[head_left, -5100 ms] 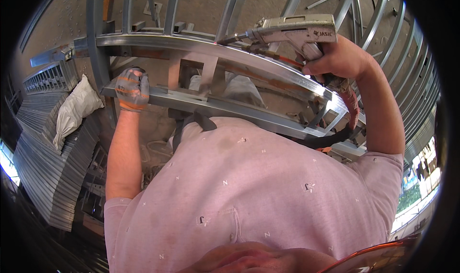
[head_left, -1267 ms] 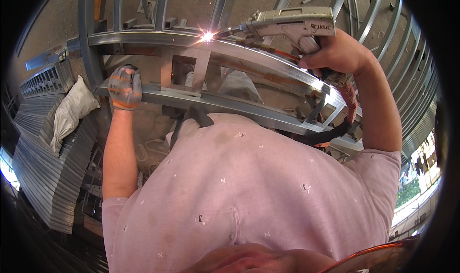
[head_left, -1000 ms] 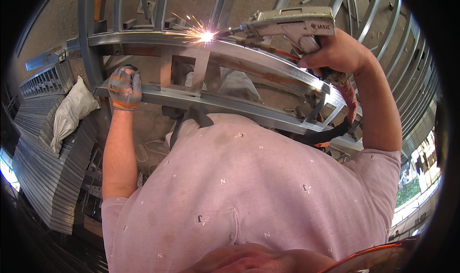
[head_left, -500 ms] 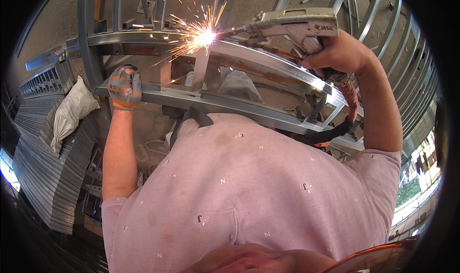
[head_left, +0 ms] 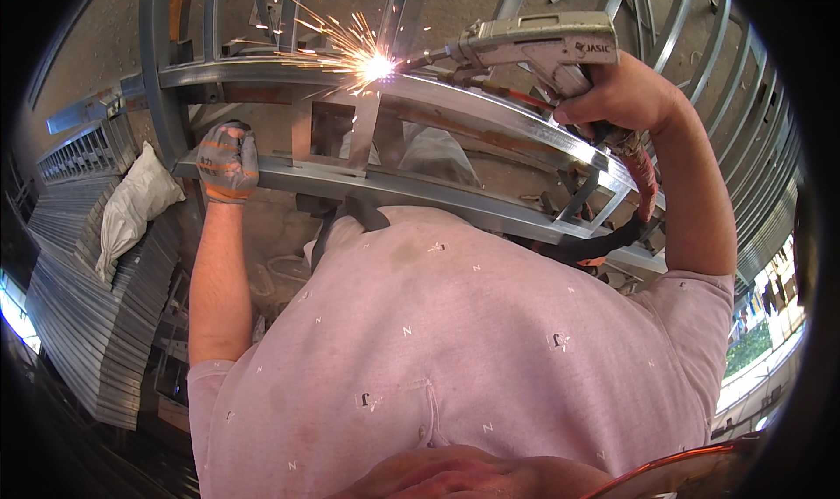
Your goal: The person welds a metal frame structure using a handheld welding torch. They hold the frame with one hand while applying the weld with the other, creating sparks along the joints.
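My bare right hand [head_left: 626, 101] grips the handle of a pale, worn welding gun [head_left: 538, 44]. Its nozzle points left at a bright glowing spot [head_left: 378, 67], where sparks fly up and to the left. That spot lies on the far steel rail [head_left: 254, 72] of a metal frame, at the top of a short upright piece [head_left: 363, 131]. My left hand [head_left: 227, 162], in a grey and orange glove, is closed at the left part of the near steel tube [head_left: 420, 197]. Its fingertips are partly hidden.
A reddish hose [head_left: 643, 179] runs down from the gun's handle and continues as a black sleeve [head_left: 604, 243]. Many curved metal bars [head_left: 717, 70] stand at the right. At the left, a white sack [head_left: 136, 206] lies on stacked ribbed metal profiles [head_left: 83, 306].
The sparks have shifted, now spraying more to the upper left. Both hands and the welding gun stay almost in the same place.
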`<control>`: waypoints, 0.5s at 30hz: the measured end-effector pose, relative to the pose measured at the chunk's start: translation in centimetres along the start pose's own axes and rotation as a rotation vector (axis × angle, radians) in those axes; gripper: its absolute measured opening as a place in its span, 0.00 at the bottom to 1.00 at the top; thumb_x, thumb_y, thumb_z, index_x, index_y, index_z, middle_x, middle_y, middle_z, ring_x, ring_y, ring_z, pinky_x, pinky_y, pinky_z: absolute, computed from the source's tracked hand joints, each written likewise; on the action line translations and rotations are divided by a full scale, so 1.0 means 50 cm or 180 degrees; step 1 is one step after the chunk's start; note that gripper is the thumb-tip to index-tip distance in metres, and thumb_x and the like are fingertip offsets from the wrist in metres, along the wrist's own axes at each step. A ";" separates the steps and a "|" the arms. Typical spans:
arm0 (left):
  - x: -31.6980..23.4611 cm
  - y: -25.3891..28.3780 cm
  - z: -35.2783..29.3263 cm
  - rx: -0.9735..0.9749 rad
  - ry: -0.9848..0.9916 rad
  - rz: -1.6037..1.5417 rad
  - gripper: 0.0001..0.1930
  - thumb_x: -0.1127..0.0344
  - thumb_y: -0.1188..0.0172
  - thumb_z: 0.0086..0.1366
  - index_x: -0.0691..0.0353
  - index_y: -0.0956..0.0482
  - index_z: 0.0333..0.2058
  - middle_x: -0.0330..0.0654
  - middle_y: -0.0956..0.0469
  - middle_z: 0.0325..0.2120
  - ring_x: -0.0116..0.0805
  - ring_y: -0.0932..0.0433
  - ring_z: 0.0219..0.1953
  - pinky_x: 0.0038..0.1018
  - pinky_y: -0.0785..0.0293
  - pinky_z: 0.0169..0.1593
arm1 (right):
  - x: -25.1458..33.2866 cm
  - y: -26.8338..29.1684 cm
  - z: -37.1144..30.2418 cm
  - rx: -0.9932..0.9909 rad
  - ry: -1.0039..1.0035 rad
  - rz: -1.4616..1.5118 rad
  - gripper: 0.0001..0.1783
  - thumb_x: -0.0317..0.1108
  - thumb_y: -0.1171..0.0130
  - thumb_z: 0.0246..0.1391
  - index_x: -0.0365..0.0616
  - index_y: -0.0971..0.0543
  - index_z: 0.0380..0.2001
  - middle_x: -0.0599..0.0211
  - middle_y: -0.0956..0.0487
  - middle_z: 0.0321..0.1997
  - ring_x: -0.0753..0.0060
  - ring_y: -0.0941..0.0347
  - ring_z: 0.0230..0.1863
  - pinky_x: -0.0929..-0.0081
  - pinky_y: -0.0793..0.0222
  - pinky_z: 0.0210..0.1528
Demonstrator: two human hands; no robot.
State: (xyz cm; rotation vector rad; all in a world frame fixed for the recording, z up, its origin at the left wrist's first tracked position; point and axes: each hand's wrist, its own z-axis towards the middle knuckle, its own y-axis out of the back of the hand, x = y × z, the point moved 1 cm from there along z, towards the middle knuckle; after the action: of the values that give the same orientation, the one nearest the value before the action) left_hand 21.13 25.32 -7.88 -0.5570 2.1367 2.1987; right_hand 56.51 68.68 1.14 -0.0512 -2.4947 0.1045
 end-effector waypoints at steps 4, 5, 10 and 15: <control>-0.003 0.006 0.005 0.0051 -0.0009 -0.0017 0.05 0.70 0.39 0.62 0.64 0.21 0.35 0.51 0.17 0.35 0.55 0.17 0.39 0.45 0.19 0.44 | -0.007 0.003 -0.004 -0.0015 -0.0029 -0.0069 0.19 0.29 0.27 0.49 0.34 0.17 0.44 0.66 0.19 0.27 0.73 0.24 0.23 0.72 0.29 0.28; 0.000 0.000 0.001 0.0022 -0.0065 0.0012 0.05 0.70 0.39 0.62 0.64 0.21 0.34 0.51 0.17 0.35 0.55 0.17 0.39 0.45 0.19 0.44 | -0.011 0.003 -0.005 -0.0021 -0.0050 -0.0115 0.19 0.29 0.27 0.49 0.34 0.17 0.44 0.66 0.19 0.27 0.73 0.24 0.23 0.72 0.29 0.28; 0.005 -0.002 -0.005 -0.0013 -0.0020 -0.0064 0.06 0.70 0.40 0.63 0.65 0.21 0.36 0.50 0.17 0.36 0.54 0.17 0.40 0.44 0.20 0.45 | -0.021 -0.011 -0.074 -0.0592 0.0199 0.0165 0.17 0.27 0.28 0.50 0.36 0.18 0.44 0.69 0.19 0.29 0.76 0.24 0.25 0.73 0.29 0.30; 0.024 -0.017 -0.010 0.0073 0.0024 0.0009 0.07 0.67 0.39 0.65 0.65 0.21 0.37 0.48 0.17 0.37 0.53 0.17 0.42 0.42 0.20 0.47 | -0.001 -0.056 -0.221 -0.1161 0.0177 0.0219 0.17 0.25 0.28 0.50 0.38 0.18 0.45 0.70 0.19 0.30 0.79 0.25 0.27 0.76 0.30 0.29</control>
State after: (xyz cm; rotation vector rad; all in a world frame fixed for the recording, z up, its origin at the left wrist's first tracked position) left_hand 20.37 24.61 -9.02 -0.5621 2.1650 2.1741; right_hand 63.14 66.59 10.15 -0.2875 -2.4263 -0.3200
